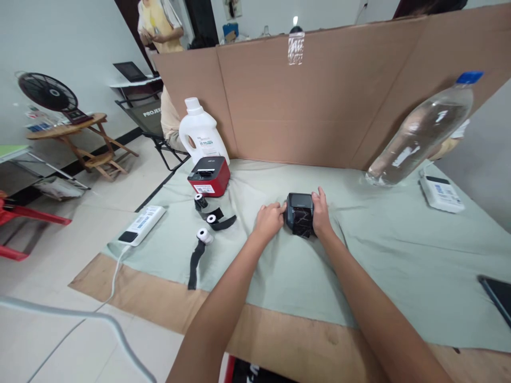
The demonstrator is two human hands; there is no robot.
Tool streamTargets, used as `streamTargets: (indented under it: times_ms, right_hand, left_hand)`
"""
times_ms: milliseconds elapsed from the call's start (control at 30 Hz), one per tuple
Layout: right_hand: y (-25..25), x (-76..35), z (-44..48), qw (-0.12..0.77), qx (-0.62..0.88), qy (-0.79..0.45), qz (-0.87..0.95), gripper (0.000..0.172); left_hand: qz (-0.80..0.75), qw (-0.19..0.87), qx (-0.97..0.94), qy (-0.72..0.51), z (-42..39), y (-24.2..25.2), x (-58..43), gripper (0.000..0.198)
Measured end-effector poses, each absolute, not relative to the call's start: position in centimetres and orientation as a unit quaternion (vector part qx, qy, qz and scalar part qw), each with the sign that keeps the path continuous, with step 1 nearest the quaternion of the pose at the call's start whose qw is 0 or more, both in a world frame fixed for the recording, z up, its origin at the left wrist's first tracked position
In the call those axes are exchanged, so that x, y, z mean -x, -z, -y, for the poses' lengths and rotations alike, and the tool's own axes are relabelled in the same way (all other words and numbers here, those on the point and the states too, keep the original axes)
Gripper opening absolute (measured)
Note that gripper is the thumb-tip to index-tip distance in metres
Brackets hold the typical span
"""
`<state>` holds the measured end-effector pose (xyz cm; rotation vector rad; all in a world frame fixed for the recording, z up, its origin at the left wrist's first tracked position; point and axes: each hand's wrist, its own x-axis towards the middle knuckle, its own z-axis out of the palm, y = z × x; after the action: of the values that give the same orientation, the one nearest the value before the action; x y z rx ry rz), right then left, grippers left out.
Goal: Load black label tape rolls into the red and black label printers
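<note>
Dark device (pixel 301 203), seemingly between fingers (pixel 321 199)

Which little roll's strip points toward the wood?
The white cylindrical roll nearest the wooden table edge; its black strip points there, while the other two rolls trail theirs rightward.

My right hand (pixel 320 213) hides the right side of the black machine (pixel 300 201). The right edge cuts off a phone (pixel 500 298); the left edge, a red stool (pixel 40 215). I find the white jug (pixel 205 127) bears print too small to read.
</note>
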<state>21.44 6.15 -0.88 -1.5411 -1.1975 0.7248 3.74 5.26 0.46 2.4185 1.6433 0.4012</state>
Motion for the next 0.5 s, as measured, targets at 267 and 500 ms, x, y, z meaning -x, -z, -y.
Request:
streamTargets:
  times_ms: [267, 500]
  right_hand:
    - [1.08, -21.52, -6.27, 0.514, 0.631, -0.307, 0.493, 0.076]
    - [0.91, -21.39, -6.19, 0.514, 0.632, -0.308, 0.49, 0.076]
  left_hand:
    - [-0.556, 0.094, -0.814, -0.142, -5.19, -0.42, -3.76, 0.05]
    - [-0.557, 0.094, -0.812, -0.148, -5.14, -0.3, -3.78, 0.05]
